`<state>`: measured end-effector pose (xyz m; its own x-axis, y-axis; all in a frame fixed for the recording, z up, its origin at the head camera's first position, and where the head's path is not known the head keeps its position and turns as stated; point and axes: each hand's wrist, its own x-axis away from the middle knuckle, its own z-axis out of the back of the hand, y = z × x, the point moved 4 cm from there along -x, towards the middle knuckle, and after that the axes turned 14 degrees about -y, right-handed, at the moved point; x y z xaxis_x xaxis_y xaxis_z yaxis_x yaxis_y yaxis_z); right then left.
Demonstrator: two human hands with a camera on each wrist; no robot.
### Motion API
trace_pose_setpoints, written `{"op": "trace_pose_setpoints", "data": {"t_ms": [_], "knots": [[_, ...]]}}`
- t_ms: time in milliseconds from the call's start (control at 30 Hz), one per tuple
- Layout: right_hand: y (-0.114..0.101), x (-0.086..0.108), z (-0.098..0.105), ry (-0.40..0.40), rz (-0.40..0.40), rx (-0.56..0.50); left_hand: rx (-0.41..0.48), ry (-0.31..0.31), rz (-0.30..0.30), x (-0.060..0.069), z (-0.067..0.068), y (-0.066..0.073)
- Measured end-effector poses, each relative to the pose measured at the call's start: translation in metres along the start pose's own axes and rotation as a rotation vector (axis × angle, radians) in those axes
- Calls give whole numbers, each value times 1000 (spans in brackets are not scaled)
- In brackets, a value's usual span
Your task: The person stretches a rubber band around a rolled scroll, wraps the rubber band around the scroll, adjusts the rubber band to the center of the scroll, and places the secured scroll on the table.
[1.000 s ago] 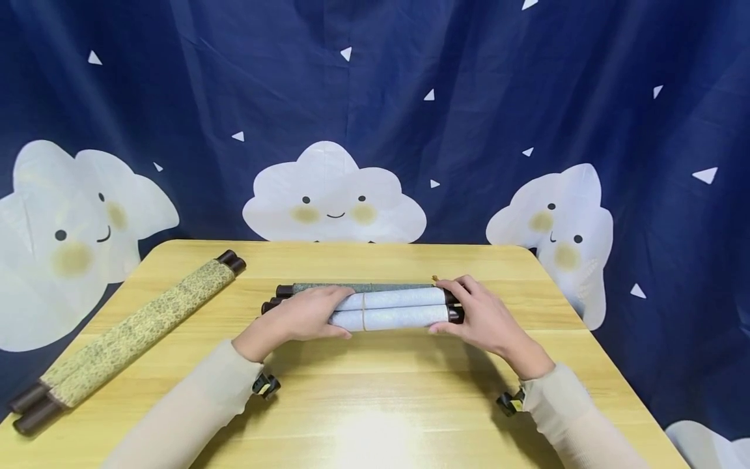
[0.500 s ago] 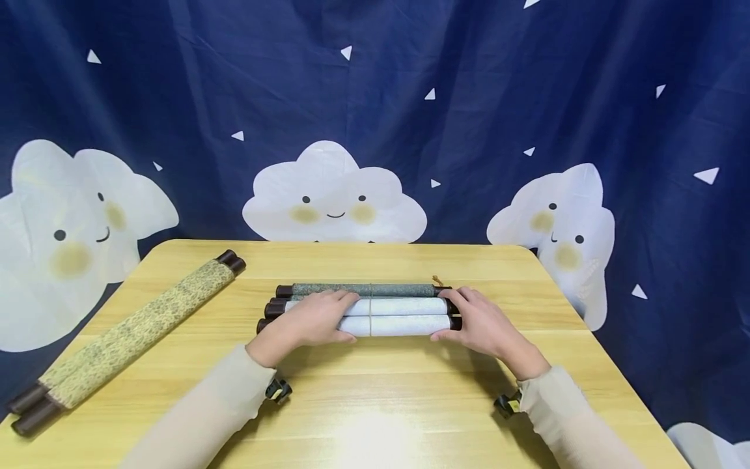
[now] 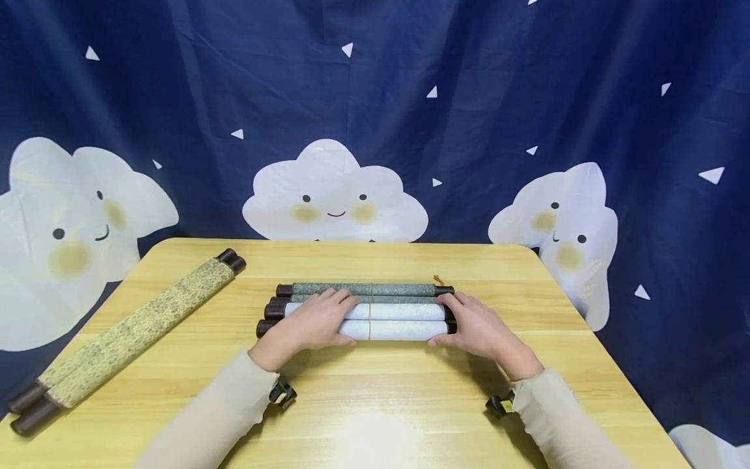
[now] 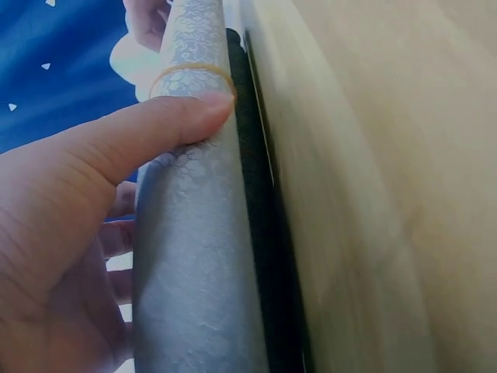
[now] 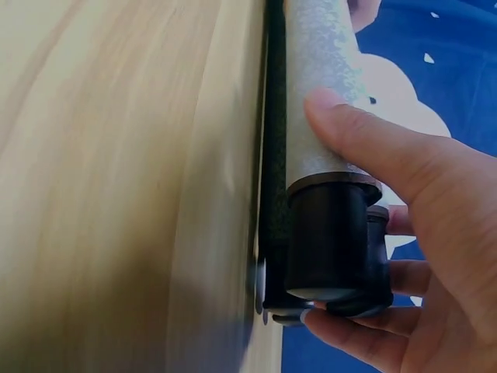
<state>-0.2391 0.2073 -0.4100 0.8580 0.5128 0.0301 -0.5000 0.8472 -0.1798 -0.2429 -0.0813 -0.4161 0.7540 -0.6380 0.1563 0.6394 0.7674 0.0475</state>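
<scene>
A pair of pale bluish-white scrolls (image 3: 398,330) with dark end knobs, tied by a thin band, lies level in front of a green scroll pair (image 3: 404,288). My left hand (image 3: 313,322) grips the white pair left of the band, thumb on the near roll and fingers over the far one. Around its right end my right hand (image 3: 480,326) is curled. The left wrist view shows the thumb pressed on the white scroll (image 4: 194,249) beside the band. In the right wrist view, fingers reach round the black knobs (image 5: 330,241), with the dark green pair beneath or behind.
A yellow patterned scroll pair (image 3: 140,326) with dark knobs lies slanted along the left side of the wooden table (image 3: 375,391). Behind the table hangs a dark blue curtain (image 3: 375,78) with white clouds and triangles.
Both hands have brought the white scrolls slightly nearer and lower, and more of the green pair shows behind them. The left hand has shifted a little to the right. The yellow pair has not moved.
</scene>
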Motion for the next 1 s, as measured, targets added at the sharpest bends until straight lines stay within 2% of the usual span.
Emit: {"op": "trace_pose_setpoints", "data": {"t_ms": [333, 567, 800, 1000], "knots": [[-5, 1, -5, -15, 17, 39, -54, 6, -36, -1, -4, 6], [-3, 1, -7, -46, -12, 41, -70, -34, -21, -4, -7, 8], [-3, 0, -7, -53, -19, 21, -20, -41, 12, -3, -6, 6], [-1, -1, -10, -68, -29, -27, 17, -63, 16, -1, -7, 5]]}}
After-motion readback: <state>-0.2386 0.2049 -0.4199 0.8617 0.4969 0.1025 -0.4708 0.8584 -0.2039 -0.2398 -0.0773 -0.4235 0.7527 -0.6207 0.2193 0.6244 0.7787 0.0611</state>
